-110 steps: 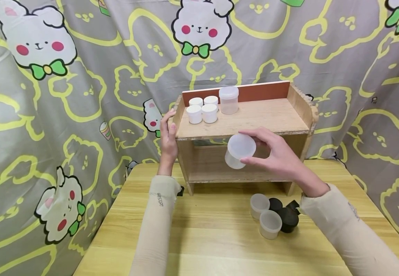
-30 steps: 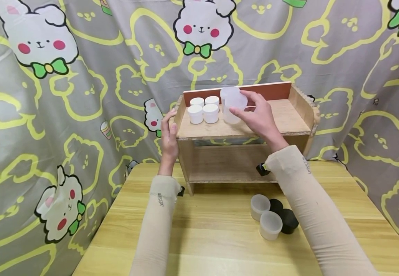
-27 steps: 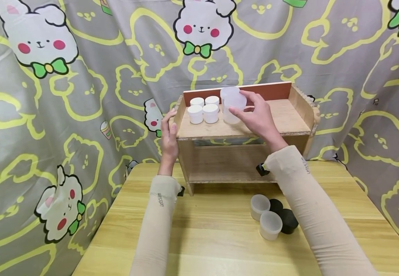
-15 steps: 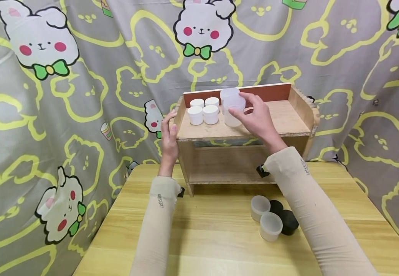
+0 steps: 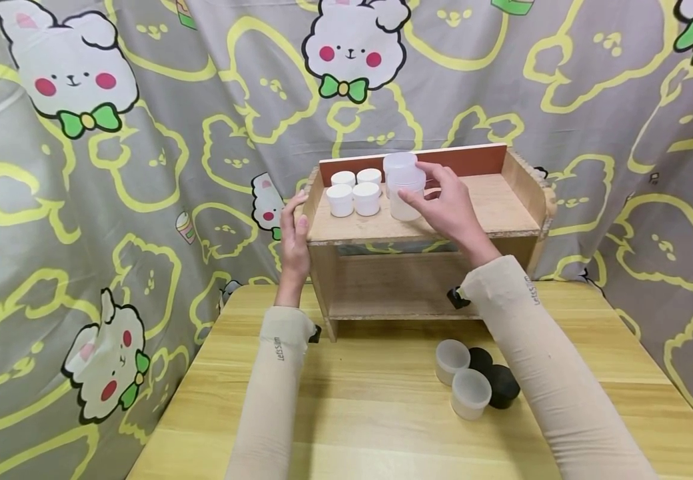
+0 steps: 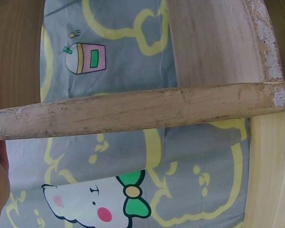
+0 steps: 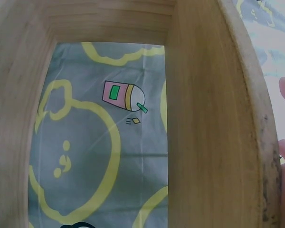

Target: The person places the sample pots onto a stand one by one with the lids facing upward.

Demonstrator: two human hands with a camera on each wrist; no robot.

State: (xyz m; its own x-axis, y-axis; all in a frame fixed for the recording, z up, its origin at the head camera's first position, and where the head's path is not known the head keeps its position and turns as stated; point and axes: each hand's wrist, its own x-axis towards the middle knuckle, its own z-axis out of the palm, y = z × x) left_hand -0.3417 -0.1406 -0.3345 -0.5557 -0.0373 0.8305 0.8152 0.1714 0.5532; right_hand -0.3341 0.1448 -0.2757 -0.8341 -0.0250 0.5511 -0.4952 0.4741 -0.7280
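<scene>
In the head view my right hand point(image 5: 447, 205) pinches a frosted, lidded plastic jar point(image 5: 405, 208) between thumb and fingers. This jar is upright at the shelf's top board, in front of a similar jar point(image 5: 399, 162) that it partly hides. Several small white lidded jars point(image 5: 341, 201) are grouped to their left. My left hand point(image 5: 294, 243) rests against the outer left side of the small wooden shelf point(image 5: 466, 230), its thumb near the front edge. The left wrist view shows fingers point(image 6: 1, 154) touching the outside of the side panel point(image 6: 133, 113).
On the wooden table point(image 5: 370, 413), before the shelf, stand two frosted jars point(image 5: 471, 395) and two black round containers point(image 5: 504, 387), close together. The right forearm passes beside them. A red-brown back board point(image 5: 466, 163) edges the shelf top; a patterned curtain point(image 5: 202, 133) hangs behind.
My right hand has carried the frosted jar from in front of the shelf up and back onto its top, then slightly lower over the last second. The left hand has stayed put.
</scene>
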